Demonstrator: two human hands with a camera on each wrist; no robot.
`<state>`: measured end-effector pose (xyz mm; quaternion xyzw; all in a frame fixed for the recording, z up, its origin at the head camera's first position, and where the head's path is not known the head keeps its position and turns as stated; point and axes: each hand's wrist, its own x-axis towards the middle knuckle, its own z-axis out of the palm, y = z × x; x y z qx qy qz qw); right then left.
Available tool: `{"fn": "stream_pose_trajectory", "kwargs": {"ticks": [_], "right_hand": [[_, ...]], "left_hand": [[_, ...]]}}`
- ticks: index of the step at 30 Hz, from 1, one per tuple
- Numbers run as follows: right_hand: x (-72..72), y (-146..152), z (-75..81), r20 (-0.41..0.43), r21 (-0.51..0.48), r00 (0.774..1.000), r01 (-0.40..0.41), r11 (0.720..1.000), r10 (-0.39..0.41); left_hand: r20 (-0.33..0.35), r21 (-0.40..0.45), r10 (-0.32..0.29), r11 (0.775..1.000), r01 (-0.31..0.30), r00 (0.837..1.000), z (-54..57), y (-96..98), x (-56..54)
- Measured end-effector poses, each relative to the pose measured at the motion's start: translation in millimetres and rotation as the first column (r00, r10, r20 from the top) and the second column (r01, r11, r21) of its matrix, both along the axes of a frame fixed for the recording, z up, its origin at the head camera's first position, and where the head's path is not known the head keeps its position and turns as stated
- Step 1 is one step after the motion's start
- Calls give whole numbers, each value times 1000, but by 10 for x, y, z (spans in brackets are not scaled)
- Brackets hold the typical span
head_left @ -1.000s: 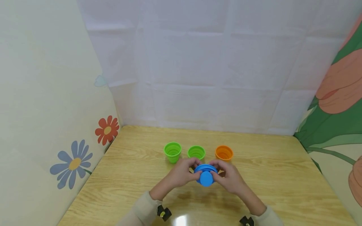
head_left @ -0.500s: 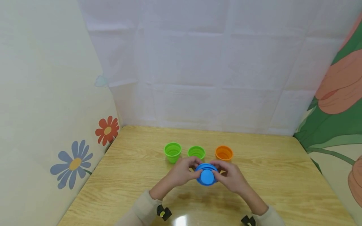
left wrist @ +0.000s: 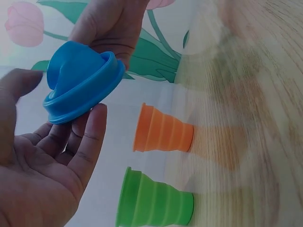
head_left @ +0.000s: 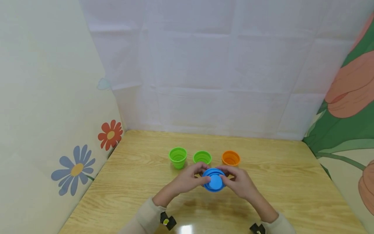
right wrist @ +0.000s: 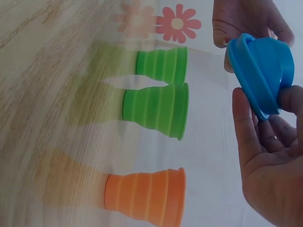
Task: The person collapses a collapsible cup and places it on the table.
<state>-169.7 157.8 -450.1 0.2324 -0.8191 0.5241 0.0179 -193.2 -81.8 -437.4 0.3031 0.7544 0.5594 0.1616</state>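
Note:
A blue collapsible cup [head_left: 215,183] is held up above the table between both hands, its round base facing the person. Its folds are partly pressed together, and the base part leans to one side in the left wrist view. My left hand [head_left: 190,178] holds the cup's left side, fingers behind the rim and thumb at the base. On the other side my right hand [head_left: 239,183] grips it the same way, its thumb pressing the base [right wrist: 279,61]. Behind the hands stand a green cup [head_left: 178,157], a second green cup [head_left: 202,157] and an orange cup [head_left: 230,158], all upright.
The wooden table [head_left: 140,169] meets a white cloth backdrop [head_left: 187,81] at its far edge. Flower-printed panels border it at left [head_left: 58,113] and right [head_left: 344,130]. Dark wrist mounts [head_left: 168,221] sit at the sleeves.
The blue cup has tilted a little and shifted slightly right in the hands, with its base now sitting further within the rim's outline. The standing cups have stayed put.

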Motion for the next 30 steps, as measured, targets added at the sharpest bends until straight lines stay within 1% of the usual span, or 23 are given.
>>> {"fn": "stream_pose_trajectory", "kwargs": {"ticks": [3,4,8,10,14,18,23,26,30], "right_hand": [[3,14,-1,27,-12,999,-20,1000,20],[5,21,0,46,-26,998,-37,999,38],[18,41,23,120,-77,988,-84,993,93],[25,41,42,143,-86,984,-94,992,106],[33,23,66,147,-63,985,-83,995,91],[42,4,69,155,-67,986,-53,996,63],[36,-9,45,148,-70,988,-29,997,39],[27,-14,27,139,-75,990,-30,997,40],[24,-19,11,132,-84,991,-26,996,37]], "left_hand": [[7,6,-9,1000,9,1000,5,-9,0],[8,6,-7,1000,7,1000,7,-12,2],[7,9,16,1000,-16,1000,10,-14,8],[3,14,27,1000,-27,1000,6,-13,11],[-1,17,43,999,-42,999,-13,-7,1],[-5,15,53,998,-53,999,-25,-1,-12],[-37,3,59,998,-59,998,-31,-10,-10],[-50,-12,63,998,-64,997,-39,-16,-6],[-47,-17,68,998,-68,997,-48,-22,-2]]}}
